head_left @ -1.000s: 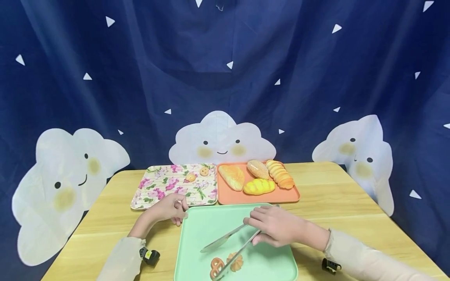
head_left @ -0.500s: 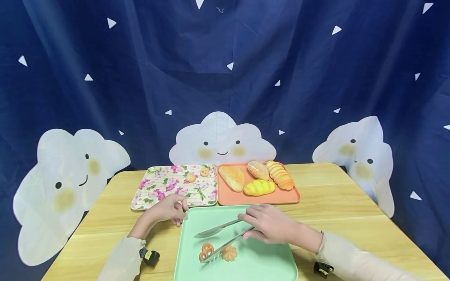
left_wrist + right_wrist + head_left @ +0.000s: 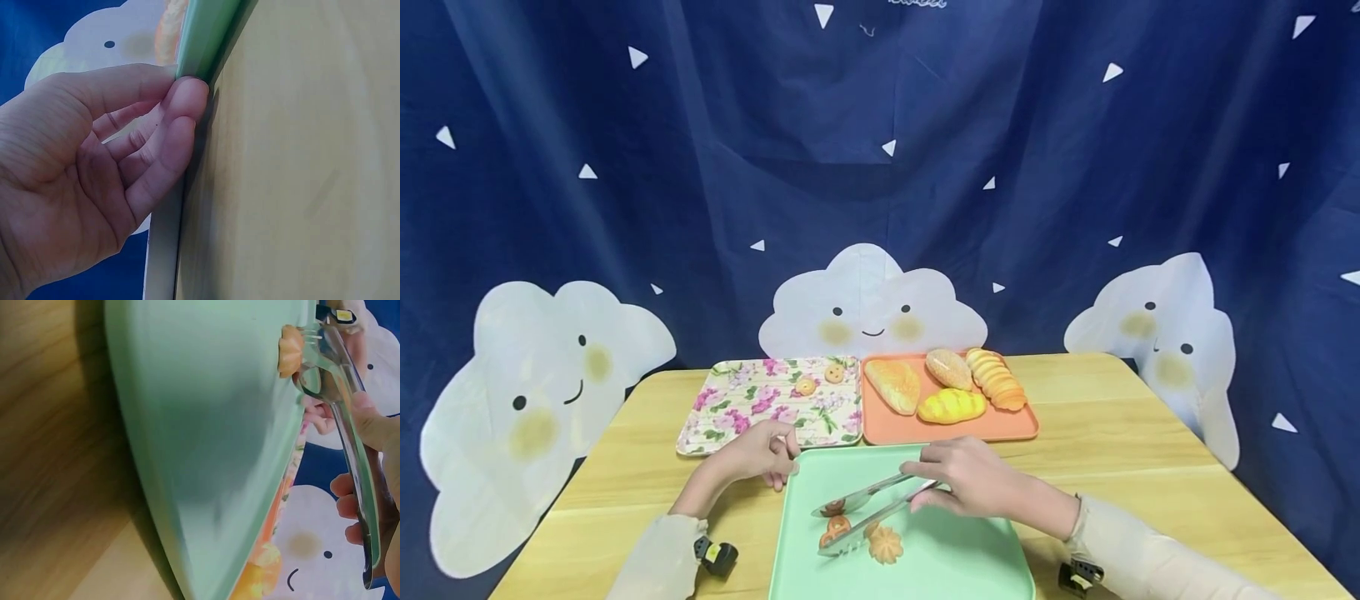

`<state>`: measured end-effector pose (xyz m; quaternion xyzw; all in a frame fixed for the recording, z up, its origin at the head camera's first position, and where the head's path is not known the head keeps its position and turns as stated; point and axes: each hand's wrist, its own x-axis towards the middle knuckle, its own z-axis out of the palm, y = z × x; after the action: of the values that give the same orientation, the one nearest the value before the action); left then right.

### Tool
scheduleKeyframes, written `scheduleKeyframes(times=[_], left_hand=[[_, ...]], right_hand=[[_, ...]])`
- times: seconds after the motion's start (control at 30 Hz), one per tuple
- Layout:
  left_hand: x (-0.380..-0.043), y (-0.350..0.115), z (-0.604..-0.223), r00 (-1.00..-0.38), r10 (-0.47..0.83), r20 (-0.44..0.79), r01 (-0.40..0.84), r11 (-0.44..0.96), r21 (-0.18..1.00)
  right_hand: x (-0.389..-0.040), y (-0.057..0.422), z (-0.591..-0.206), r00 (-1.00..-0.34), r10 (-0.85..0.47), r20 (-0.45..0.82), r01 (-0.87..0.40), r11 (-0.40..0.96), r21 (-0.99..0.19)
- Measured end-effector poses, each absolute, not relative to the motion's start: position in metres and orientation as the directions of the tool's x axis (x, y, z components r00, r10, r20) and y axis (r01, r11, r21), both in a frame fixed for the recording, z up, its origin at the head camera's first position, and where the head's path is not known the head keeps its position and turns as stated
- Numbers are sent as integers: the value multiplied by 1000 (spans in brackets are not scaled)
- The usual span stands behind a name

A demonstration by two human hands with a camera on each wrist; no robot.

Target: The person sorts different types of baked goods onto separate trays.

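Note:
My left hand [image 3: 752,457] pinches the far left corner of the green tray [image 3: 955,558], thumb above and fingers below, as the left wrist view shows. My right hand [image 3: 973,479] holds metal tongs [image 3: 886,512] over that tray, their ends spread and pointing left. Between the tong ends lies a brown pretzel cookie [image 3: 837,528], partly hidden by the nearer, forked arm. A flower-shaped cookie [image 3: 886,544] sits on the tray just to the right of that arm. In the right wrist view this flower-shaped cookie [image 3: 290,351] is beside the tong tips.
Behind the green tray stands a floral tray [image 3: 730,417] with two small round cookies [image 3: 820,379]. Right of it, an orange tray [image 3: 887,429] bears several breads [image 3: 951,406]. All rest on a wooden table [image 3: 1097,433] before a blue cloud-patterned curtain [image 3: 1037,125].
The right hand has moved left with the tongs, and their ends have come closer together around the pretzel cookie. Both cookies on the green tray have shifted left. The left hand stays at the corner.

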<state>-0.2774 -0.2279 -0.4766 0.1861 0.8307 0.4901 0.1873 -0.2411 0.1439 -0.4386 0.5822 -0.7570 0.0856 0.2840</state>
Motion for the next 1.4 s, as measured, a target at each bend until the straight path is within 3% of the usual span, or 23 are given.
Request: scheduleKeyframes(times=[0.2, 1.4], left_hand=[[-279, -229, -477, -860, 497, -118, 143, 455, 879], [-275, -228, -476, -851, 516, -95, 153, 418, 896]], right_hand=[[-241, 142, -435, -141, -826, 545, -927, 304, 221], [-235, 141, -434, -198, -820, 537, -917, 349, 196]])
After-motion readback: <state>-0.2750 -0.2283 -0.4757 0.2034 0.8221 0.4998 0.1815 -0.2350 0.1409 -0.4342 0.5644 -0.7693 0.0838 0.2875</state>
